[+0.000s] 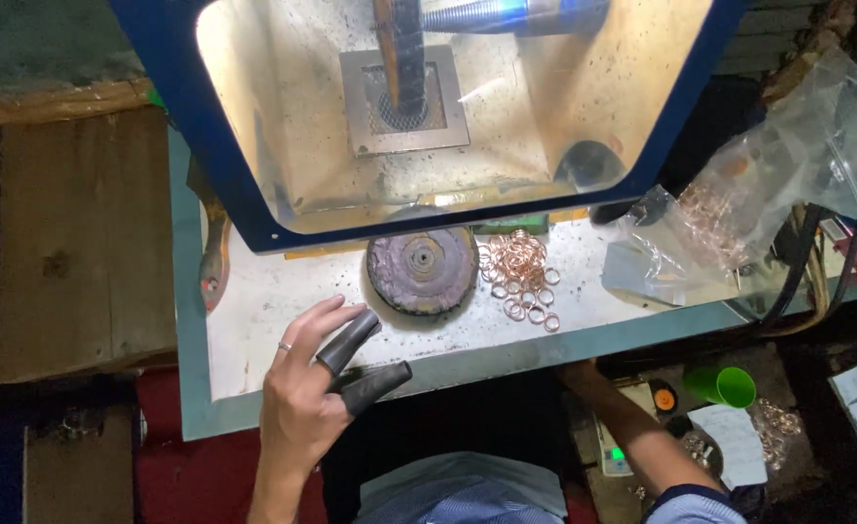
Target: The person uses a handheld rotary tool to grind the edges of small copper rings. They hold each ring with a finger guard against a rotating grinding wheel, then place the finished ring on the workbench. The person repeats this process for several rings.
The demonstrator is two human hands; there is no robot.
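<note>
Wooden boards point(84, 243) lie at the far left, beside the pale, speckled worktable point(283, 291) with its grey-green rim. Over the table's near edge hovers the left hand point(312, 393), spread wide and grasping nothing; a ring sits on one finger, and dark rubber finger covers point(361, 364) sheathe the thumb and forefinger. Those covered tips point toward the round, dark buffing wheel point(422, 269), which lies flat on the table just beyond and to the right of them, near but not touched. Above the wheel stands a blue-framed hood point(428, 107), lit yellow inside, with a square metal grate and a dark spindle at its back. Just right of the wheel, a loose heap of copper-coloured rings point(521, 277) spreads across the table, well apart from the left hand. Further right, a clear plastic bag point(739, 204) holds more such rings. Below the table edge the right arm point(632, 427) reaches down; its hand is hidden behind the edge, so whether it grips anything cannot be told. A green cup point(725, 385) lies near that arm, lower right.
</note>
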